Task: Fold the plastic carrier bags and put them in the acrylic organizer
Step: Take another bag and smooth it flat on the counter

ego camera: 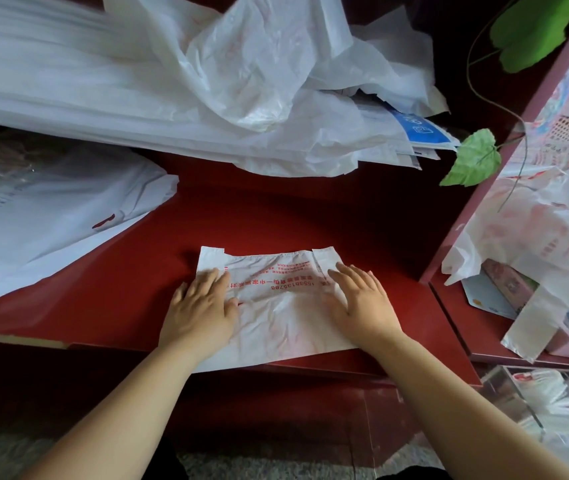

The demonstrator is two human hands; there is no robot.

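A deep red surface point(276, 216) meets a reddish shelf unit point(456, 313) at right; green leaves point(473, 164) hang above it, and grey speckled floor point(276, 469) lies below.

Red print on bag point(286, 318), upside down.
Reads "15538135788", w/ Chinese chars incl. "一中" alongside; smaller lines too blurred to read. Blue label point(418, 129) at back: illegible.

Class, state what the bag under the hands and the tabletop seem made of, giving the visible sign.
Carrier bag: thin white plastic film, likely; finely creased, red tinting through. Tabletop: probably lacquered wood; smooth dark red, faint sheen.
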